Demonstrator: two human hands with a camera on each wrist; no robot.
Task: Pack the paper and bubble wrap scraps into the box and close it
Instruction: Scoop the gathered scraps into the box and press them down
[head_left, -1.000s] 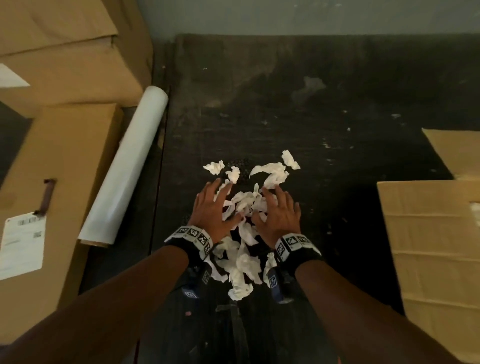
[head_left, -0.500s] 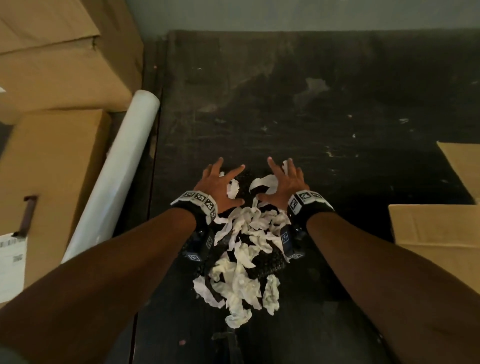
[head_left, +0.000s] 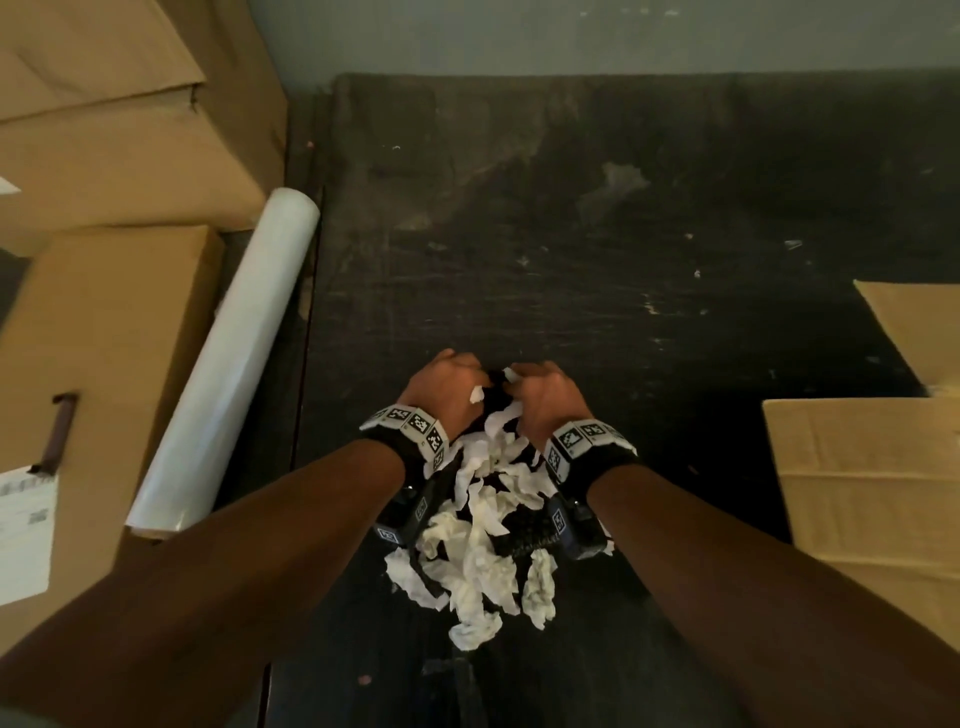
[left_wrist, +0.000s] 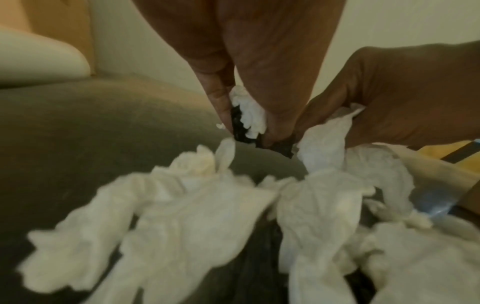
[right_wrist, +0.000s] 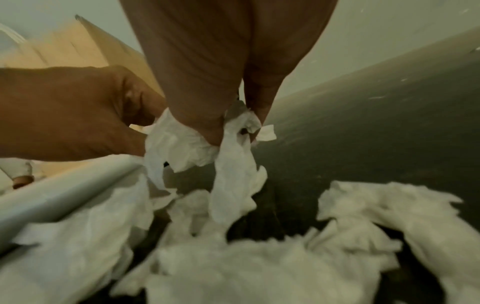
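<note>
1. Both hands sit at the far end of a heap of white paper scraps (head_left: 483, 525) on the dark desk (head_left: 597, 270). The left hand (head_left: 447, 389) and the right hand (head_left: 545, 397) are nearly touching, knuckles up.

2. The left wrist view shows the left fingers (left_wrist: 221, 98) curled and pinching a white wad, with some dark, textured scrap below it; that may be bubble wrap, but it is too blurred to say.

3. The right wrist view shows the right fingers (right_wrist: 205, 115) curled round a bunch of torn paper strips that hang down towards the heap.

4. Most of the scraps are not in either grip. The heap runs lengthwise from the fingers back towards the person, lying between and under the two wrists.

5. The box (head_left: 872, 493) stands at the right edge of the desk, well apart from the heap. It lies to the right of both hands, so the right hand is the nearer one. Its inside is not in view, though a raised flap suggests it is open.

6. The step in hand looks like gathering the pile. The coming move probably calls for carrying the handfuls sideways to the right, and loose strips may drop on the way.

7. A white roll (head_left: 234, 353) and stacked cartons (head_left: 104, 338) lie to the left, off the desk.
</note>
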